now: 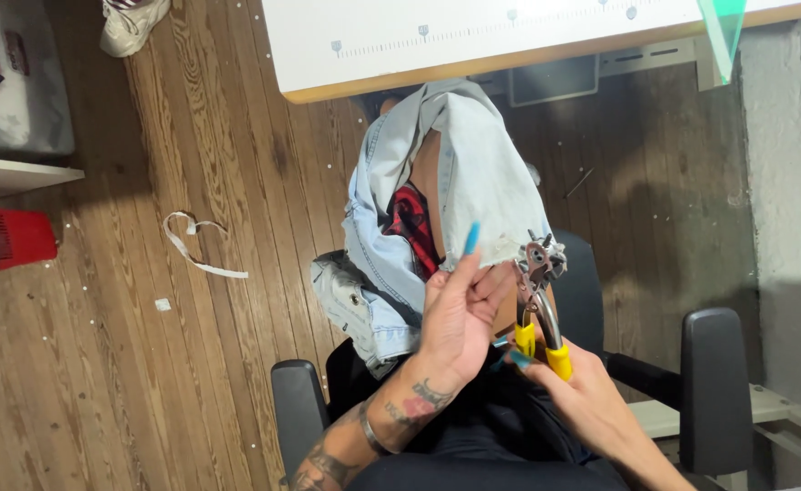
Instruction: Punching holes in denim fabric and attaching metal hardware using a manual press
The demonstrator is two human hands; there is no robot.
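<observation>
Denim garment (473, 173), pale blue, lies draped over my lap as I sit in a black chair (714, 382), its upper end reaching toward the white worktop (473, 36) above it. A scrap of red plaid cloth (414, 227) shows inside its open folds. Judging by how things lie, the punching seems to be just under way: the hole punch pliers (539, 291) sit at the lower right edge of the denim, their toothed wheel right beside the fabric edge, and I cannot tell whether any hole has been made there yet.

My left hand (455, 323) presses the denim's lower edge, fingers mostly stretched out, one long blue nail pointing up over the cloth, the thumb side touching the pliers' head. My right hand (591, 405), below the denim, is closed around the pliers' yellow handles.

Left of the denim, a white strip (196, 245) curls on the wooden floor (100, 364).
</observation>
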